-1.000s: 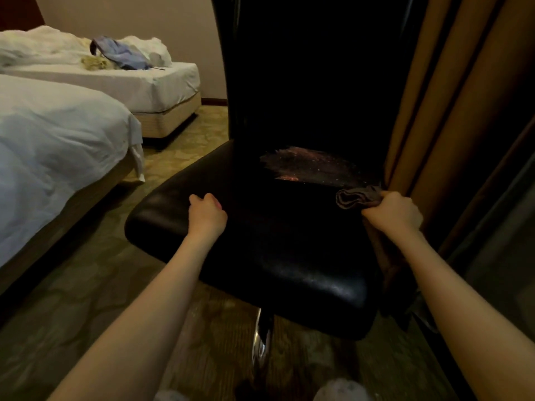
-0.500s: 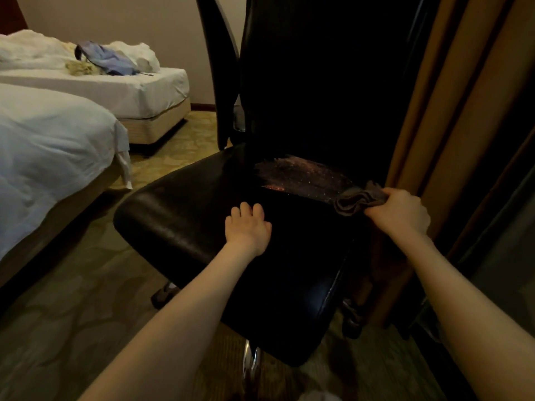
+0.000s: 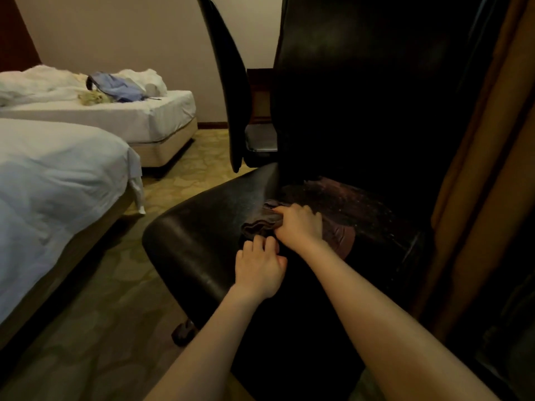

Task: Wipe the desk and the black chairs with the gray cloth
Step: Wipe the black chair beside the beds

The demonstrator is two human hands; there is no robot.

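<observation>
here the right hand (image 3: 299,225) bunches the gray cloth (image 3: 260,224) in curled fingers on the black chair (image 3: 202,227) seat; the left hand (image 3: 259,266) bends its fingers at the cloth's edge, pinching or not i cannot tell. a hard push could roll the chair on its caster (image 3: 183,332).

Looking like a hotel room: a white-sheeted bed (image 3: 58,183) is sitting beside a matching second bed (image 3: 130,117), patterned yellowish carpet (image 3: 185,175) is running underfoot, tan curtains (image 3: 477,169) hanging.
</observation>
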